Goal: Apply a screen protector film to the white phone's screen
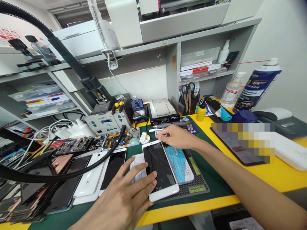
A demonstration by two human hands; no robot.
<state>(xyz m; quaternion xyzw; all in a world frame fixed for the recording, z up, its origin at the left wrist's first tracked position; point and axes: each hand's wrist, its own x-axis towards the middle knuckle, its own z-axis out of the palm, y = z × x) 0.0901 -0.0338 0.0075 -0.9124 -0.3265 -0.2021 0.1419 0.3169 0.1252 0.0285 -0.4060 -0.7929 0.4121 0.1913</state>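
A white phone (161, 169) with a dark screen lies tilted across a blue-and-white packet (181, 166) on a black perforated mat (200, 182). Spread over the phone's left side, my left hand (130, 188) rests its fingertips on the screen, with the thumb low at the phone's edge and mostly hidden. My right hand (173, 136) is closed in a pinch at the phone's top edge; whatever its fingers hold is hidden. Just behind those fingers shows a thin white stick (152, 130). A small round white container (145, 138) sits left of the phone's top.
Stacked phones and parts (31, 188) crowd the left, under a black hose (72, 178) that arcs across. A rework station (107, 119) and a tray of small parts (122, 139) stand behind. On the right are a dark phone (231, 145), a yellow bottle (200, 112) and a spray can (259, 84).
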